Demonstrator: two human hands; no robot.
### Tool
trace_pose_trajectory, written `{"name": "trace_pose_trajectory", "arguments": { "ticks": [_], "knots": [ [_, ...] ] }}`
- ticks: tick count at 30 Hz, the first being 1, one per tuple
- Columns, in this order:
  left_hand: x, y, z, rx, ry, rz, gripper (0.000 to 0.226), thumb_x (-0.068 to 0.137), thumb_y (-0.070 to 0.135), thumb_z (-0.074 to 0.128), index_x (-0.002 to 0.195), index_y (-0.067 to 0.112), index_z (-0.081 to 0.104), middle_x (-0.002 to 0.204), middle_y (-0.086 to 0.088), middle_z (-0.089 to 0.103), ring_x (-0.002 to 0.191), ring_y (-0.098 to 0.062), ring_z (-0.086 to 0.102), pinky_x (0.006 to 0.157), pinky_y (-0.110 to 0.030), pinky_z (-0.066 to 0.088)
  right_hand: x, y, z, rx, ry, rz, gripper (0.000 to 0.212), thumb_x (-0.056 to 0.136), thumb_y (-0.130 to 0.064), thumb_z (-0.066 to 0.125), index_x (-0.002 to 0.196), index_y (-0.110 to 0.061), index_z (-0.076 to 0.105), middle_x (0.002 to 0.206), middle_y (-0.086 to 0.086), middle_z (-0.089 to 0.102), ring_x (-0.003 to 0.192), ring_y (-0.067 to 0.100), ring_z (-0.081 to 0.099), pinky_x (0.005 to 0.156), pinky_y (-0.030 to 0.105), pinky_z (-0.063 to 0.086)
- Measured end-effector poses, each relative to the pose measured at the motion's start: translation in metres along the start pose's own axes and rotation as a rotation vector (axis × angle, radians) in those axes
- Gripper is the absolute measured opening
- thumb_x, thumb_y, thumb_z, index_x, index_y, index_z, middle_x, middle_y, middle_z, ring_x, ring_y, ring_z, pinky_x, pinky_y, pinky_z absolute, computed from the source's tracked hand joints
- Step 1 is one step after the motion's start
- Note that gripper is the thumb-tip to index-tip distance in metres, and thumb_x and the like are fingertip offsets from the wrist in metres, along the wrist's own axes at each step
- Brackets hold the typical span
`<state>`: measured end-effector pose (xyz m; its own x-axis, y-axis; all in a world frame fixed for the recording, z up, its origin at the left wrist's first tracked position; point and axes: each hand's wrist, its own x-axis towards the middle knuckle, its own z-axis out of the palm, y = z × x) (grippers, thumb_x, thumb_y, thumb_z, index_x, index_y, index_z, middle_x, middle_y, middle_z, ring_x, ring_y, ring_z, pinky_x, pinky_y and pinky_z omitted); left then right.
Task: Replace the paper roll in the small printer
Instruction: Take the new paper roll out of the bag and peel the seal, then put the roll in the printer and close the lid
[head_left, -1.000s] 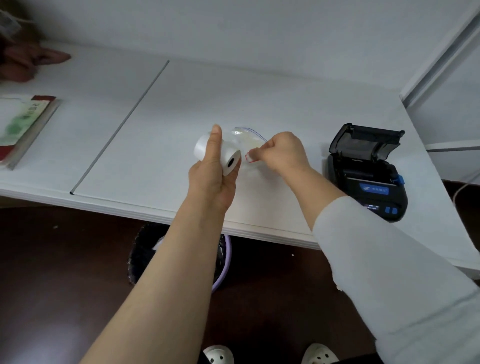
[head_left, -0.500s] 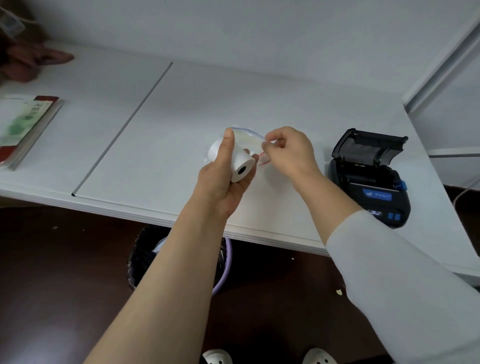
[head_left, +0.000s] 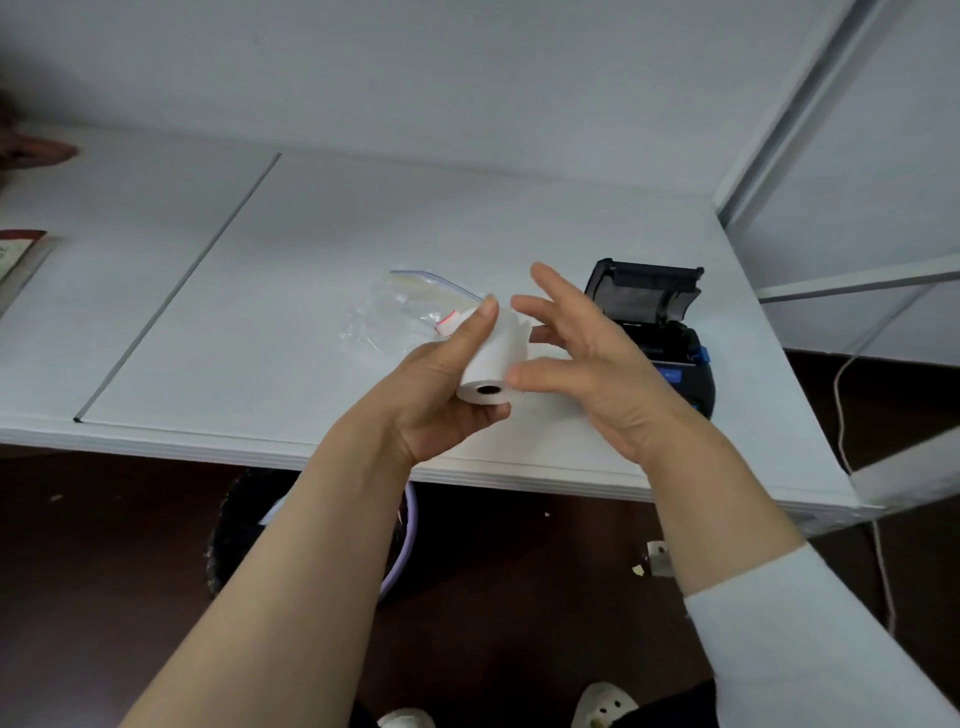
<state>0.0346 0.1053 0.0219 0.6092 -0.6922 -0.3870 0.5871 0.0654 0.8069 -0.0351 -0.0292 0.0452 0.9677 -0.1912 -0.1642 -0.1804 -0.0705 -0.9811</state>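
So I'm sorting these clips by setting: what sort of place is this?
Probably an office or shop back room: a plain white table against a bare wall, a small black receipt printer with its lid open, and a dark waste bin under the table.

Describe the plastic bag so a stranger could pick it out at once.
Start at the white table and find the black printer near its right end. Just left of it, behind the hands, the plastic bag lies flat: the only clear, crinkled thing there, with a zip strip along its top.

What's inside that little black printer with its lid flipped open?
The small black printer shows a dark paper bay, seemingly without a roll, but the right hand covers its near part. The white paper roll is in the left hand.
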Motion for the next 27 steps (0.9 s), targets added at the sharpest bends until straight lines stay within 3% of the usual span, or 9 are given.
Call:
{"name": "trace_pose_trajectory", "arguments": {
  "ticks": [2,4,8,11,15,19,20,23,27],
  "knots": [
    [0.002,-0.004,0.004,0.039,-0.017,-0.044,0.056,0.059,0.059,0.061,0.101,0.022,0.067,0.078,0.004,0.065,0.068,-0.011,0.059,0.062,-0.025,0.049,-0.003,0.001,-0.007,-0.029,-0.091,-0.023,0.083,0.06,-0.007,0.076,0.13,-0.041,0.046,0.127,-0.007,0.06,0.117,0.011,0.054,0.097,0.028,0.044],
    [0.005,-0.006,0.006,0.034,-0.015,-0.084,0.053,0.058,0.059,0.062,0.097,0.024,0.069,0.076,0.005,0.066,0.065,-0.01,0.061,0.061,-0.025,0.048,-0.003,-0.001,-0.011,-0.03,-0.117,-0.011,0.064,0.063,-0.006,0.073,0.121,-0.028,0.059,0.118,-0.002,0.065,0.111,0.014,0.058,0.094,0.031,0.048],
    [0.009,-0.006,0.007,-0.028,-0.02,-0.131,0.044,0.056,0.055,0.064,0.086,0.022,0.067,0.069,0.003,0.068,0.062,-0.012,0.063,0.068,-0.029,0.047,-0.001,-0.006,-0.02,0.169,-0.004,0.087,0.031,0.084,0.003,0.049,0.109,-0.004,0.066,0.11,0.011,0.069,0.1,0.024,0.063,0.082,0.034,0.053],
    [0.01,-0.008,0.008,-0.026,-0.028,-0.137,0.047,0.055,0.054,0.066,0.087,0.02,0.067,0.071,0.001,0.068,0.065,-0.014,0.062,0.073,-0.034,0.05,-0.001,-0.007,-0.023,0.204,0.078,0.143,0.021,0.089,-0.005,0.051,0.103,-0.003,0.068,0.105,0.015,0.064,0.087,0.024,0.063,0.065,0.028,0.059],
    [0.009,-0.008,0.008,-0.005,-0.027,-0.061,0.038,0.058,0.051,0.065,0.077,0.02,0.074,0.075,0.002,0.071,0.071,-0.015,0.067,0.074,-0.033,0.054,-0.003,-0.006,-0.022,0.047,0.065,0.228,0.031,0.087,-0.037,0.058,0.099,-0.01,0.068,0.089,0.012,0.06,0.072,0.023,0.062,0.056,0.03,0.054],
    [0.009,-0.011,0.011,-0.003,-0.033,0.055,0.037,0.071,0.044,0.059,0.094,0.017,0.07,0.091,0.0,0.074,0.091,-0.019,0.067,0.086,-0.033,0.055,-0.004,-0.005,-0.016,0.063,0.072,0.159,0.027,0.081,-0.03,0.066,0.104,-0.016,0.068,0.105,0.015,0.069,0.097,0.033,0.067,0.086,0.042,0.055],
    [0.009,-0.011,0.013,-0.034,-0.025,0.086,0.033,0.077,0.04,0.056,0.095,0.016,0.068,0.089,0.001,0.075,0.09,-0.017,0.068,0.087,-0.032,0.054,-0.003,-0.005,-0.016,0.099,0.103,0.184,0.026,0.084,-0.034,0.062,0.103,-0.017,0.067,0.104,0.012,0.068,0.095,0.03,0.067,0.085,0.041,0.055],
    [0.009,-0.009,0.017,-0.092,-0.003,0.181,0.036,0.075,0.035,0.056,0.106,0.017,0.063,0.097,0.003,0.072,0.097,-0.015,0.064,0.097,-0.031,0.047,0.001,-0.004,-0.017,0.277,0.17,0.376,0.043,0.092,-0.048,0.045,0.103,-0.009,0.059,0.089,0.018,0.067,0.075,0.032,0.07,0.067,0.037,0.061],
    [0.011,-0.008,0.014,-0.051,0.02,0.255,0.034,0.075,0.024,0.069,0.108,0.027,0.06,0.106,0.005,0.063,0.101,-0.012,0.058,0.093,-0.029,0.041,-0.002,-0.001,-0.013,0.289,0.069,0.473,0.046,0.093,-0.044,0.046,0.105,-0.001,0.058,0.067,0.018,0.071,0.055,0.025,0.069,0.044,0.024,0.054]
  ]
}}
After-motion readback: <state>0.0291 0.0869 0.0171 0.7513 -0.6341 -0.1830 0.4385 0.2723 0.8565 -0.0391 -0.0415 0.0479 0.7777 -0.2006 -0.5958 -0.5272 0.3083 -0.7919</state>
